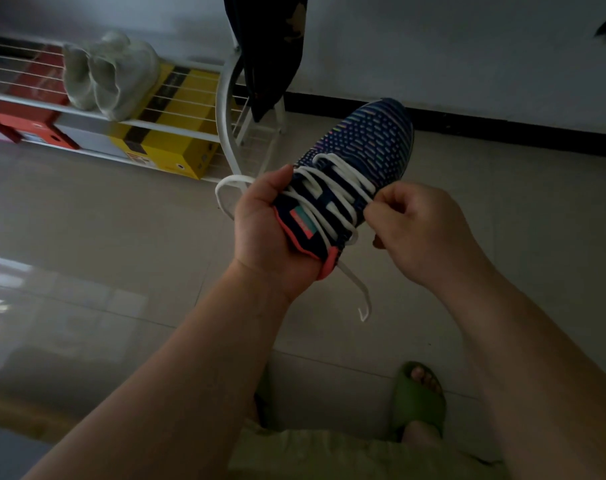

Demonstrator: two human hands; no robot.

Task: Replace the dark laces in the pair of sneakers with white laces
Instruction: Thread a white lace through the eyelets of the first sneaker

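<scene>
Above the tiled floor [104, 237], the sneaker [357, 168] is held in mid-air, toe pointing away toward the wall. The left hand [263, 230] grips the heel and collar from the left side, fingers curled under the shoe and thumb up against the tongue edge. The right hand [412, 230] is curled, its fingertips pinching the white lace [332, 192] at the eyelets on the right side. White lace crosses most of the eyelet rows; no dark lace shows on this shoe. One free end loops out to the left behind the left hand, the other hangs below the heel.

Step in hand, as judged: threading or snugging the white lace near the top rows; this shoe appears almost done. The next move likely calls for drawing slack through evenly, keeping the lace flat, and matching the two free ends. The second sneaker is not identifiable in view.
</scene>
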